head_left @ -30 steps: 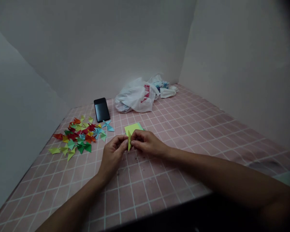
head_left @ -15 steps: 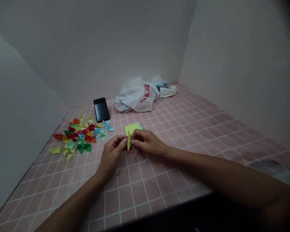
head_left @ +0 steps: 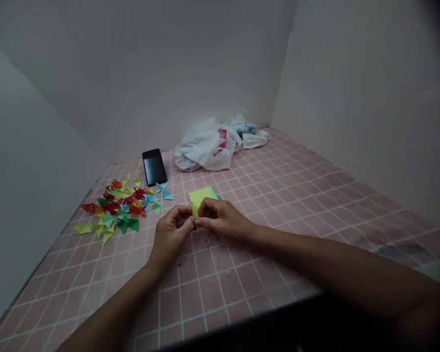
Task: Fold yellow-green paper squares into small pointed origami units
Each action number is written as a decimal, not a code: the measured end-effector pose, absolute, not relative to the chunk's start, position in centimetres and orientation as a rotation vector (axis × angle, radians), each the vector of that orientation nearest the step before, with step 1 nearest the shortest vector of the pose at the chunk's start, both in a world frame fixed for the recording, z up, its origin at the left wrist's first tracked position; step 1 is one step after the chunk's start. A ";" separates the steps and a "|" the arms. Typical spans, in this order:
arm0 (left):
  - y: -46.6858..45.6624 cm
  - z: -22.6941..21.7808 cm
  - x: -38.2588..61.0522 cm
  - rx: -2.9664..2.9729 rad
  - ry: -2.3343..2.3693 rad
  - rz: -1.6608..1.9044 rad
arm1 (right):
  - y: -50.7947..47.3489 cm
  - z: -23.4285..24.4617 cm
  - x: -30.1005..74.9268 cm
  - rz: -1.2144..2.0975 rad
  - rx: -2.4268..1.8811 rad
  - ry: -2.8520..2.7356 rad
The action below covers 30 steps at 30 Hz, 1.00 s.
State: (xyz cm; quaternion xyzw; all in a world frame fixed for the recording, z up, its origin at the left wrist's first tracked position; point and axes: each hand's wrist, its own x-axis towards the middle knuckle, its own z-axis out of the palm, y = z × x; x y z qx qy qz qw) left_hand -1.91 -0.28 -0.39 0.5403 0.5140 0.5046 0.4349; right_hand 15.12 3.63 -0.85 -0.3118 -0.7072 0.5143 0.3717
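Between my two hands is a small folded piece of yellow paper (head_left: 195, 209), mostly covered by the fingers. My left hand (head_left: 173, 226) pinches it from the left with thumb and fingertips. From the right, my right hand (head_left: 222, 217) grips the same paper, its thumb close to the left thumb. Just behind the fingers lies a stack of square paper sheets (head_left: 201, 193), yellow on top with light blue and green edges showing at the right. To the left spreads a pile of folded paper pieces (head_left: 122, 200) in red, orange, yellow, green and blue.
A black phone (head_left: 154, 166) lies behind the pile. Farther back, against the wall, is a crumpled white plastic bag (head_left: 205, 146) with a red print, and smaller bags (head_left: 245, 131) beside it. The pink checked tablecloth (head_left: 308, 195) covers the surface; walls stand on three sides.
My right thumb has moved left and down over the folded paper, so less of the paper shows. The thumbs are now nearly together. The pile, phone and bags are unmoved.
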 end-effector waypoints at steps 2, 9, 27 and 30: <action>-0.5 -0.3 -1.8 1.415 1.333 1.263 | 3.6 -0.9 15.1 1.300 -0.800 -1.826; -1.2 -0.4 -1.7 1.900 1.505 1.238 | 3.0 -0.7 14.9 1.260 -0.850 -1.812; -1.4 -1.0 -1.1 2.637 1.528 1.339 | 1.4 -0.8 14.4 0.807 -0.978 -1.875; -1.7 -0.7 -0.8 2.725 1.511 1.323 | 1.5 -1.0 14.3 0.792 -1.033 -1.864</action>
